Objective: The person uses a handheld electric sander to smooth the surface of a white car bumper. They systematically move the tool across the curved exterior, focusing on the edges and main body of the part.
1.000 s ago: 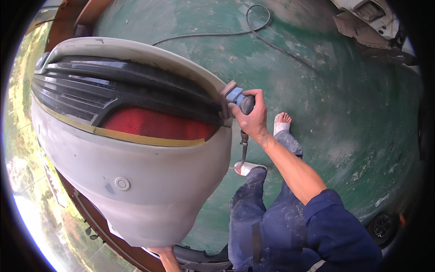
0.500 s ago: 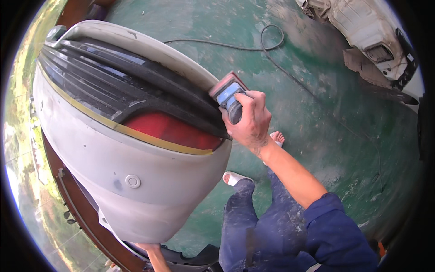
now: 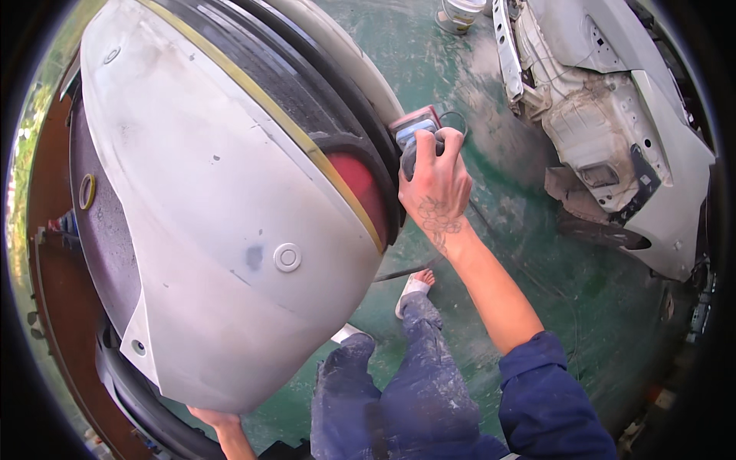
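A pale grey car bumper [image 3: 203,245] fills the left side, with black slatted trim [image 3: 287,77], a red reflector lens [image 3: 359,192] and yellow masking tape [image 3: 303,142] along the border. My right hand [image 3: 435,180] wraps round the dark grip of a small sander [image 3: 415,132] with a blue top and reddish pad. The sander lies against the bumper's far right edge; whether its pad touches is hard to see. At the bumper's lower end, my left hand [image 3: 215,418] holds the edge from below, its fingers mostly hidden.
Right of me lies a stripped car body section [image 3: 590,138] on the green floor [image 3: 491,307]. A white bucket [image 3: 461,14] stands at the far side. A dark cable [image 3: 406,270] trails near my feet. Left, a tape roll [image 3: 87,192] rests on a dark panel [image 3: 111,238].
The view has swung, bringing more of the bumper's pale face, the tape roll and the bucket into sight. Both hands keep their holds; the sander stays by the bumper's right edge.
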`<control>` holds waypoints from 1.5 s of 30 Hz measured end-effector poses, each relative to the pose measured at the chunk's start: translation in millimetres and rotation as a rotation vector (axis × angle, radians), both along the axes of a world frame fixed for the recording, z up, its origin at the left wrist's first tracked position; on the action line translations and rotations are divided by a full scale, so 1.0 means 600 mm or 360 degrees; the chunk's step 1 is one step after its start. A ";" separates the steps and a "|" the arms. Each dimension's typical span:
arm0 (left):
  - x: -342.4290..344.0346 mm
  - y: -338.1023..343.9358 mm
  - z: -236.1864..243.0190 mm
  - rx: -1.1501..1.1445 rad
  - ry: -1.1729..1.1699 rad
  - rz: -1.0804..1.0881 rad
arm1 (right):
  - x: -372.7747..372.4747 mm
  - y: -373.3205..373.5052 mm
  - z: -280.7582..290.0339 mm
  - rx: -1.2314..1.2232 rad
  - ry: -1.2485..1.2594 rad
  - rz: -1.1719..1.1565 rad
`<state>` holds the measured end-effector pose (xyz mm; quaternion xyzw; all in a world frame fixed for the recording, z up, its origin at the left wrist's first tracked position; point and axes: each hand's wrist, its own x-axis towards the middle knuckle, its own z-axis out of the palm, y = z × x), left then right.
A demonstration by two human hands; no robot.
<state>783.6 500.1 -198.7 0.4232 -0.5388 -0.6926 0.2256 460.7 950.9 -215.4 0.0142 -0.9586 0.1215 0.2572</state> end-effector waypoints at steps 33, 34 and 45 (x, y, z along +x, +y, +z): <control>0.010 -0.010 -0.007 0.0074 0.0078 0.0086 | -0.210 0.084 0.090 -0.0861 -0.0381 0.0597; 0.013 -0.016 -0.006 0.0048 0.0056 0.0081 | -0.223 0.081 0.094 -0.0880 -0.0372 0.0628; 0.041 -0.074 -0.025 -0.0139 -0.0056 0.0104 | -0.267 0.098 0.087 -0.1132 -0.0260 0.1045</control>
